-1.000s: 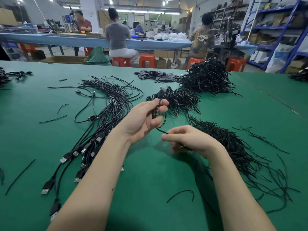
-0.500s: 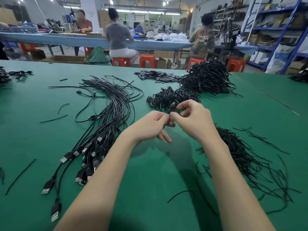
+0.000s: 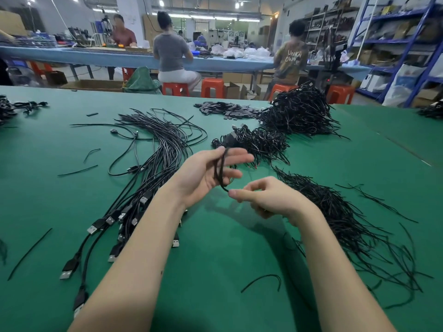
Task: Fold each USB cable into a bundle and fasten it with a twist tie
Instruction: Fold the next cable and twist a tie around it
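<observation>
My left hand (image 3: 206, 176) is raised above the green table (image 3: 215, 271), palm toward me, and holds a folded black USB cable (image 3: 220, 168) as a narrow loop between thumb and fingers. My right hand (image 3: 266, 200) is just below and to the right of it, fingers curled, its fingertips pinching the lower end of that cable loop. A fan of loose USB cables (image 3: 134, 195) lies to the left, their plugs toward me. A heap of black twist ties (image 3: 345, 219) lies to the right.
Two piles of bundled cables (image 3: 261, 142) (image 3: 299, 113) sit beyond my hands, with small black parts (image 3: 225, 109) behind them. Stray ties (image 3: 263, 280) lie scattered on the table. People sit on red stools at a far blue bench; shelving stands at the right.
My hands, joined higher up half a second ago, have parted. The right hand dropped toward me to the loop's lower end; the left hand opened its palm with the cable loop in it.
</observation>
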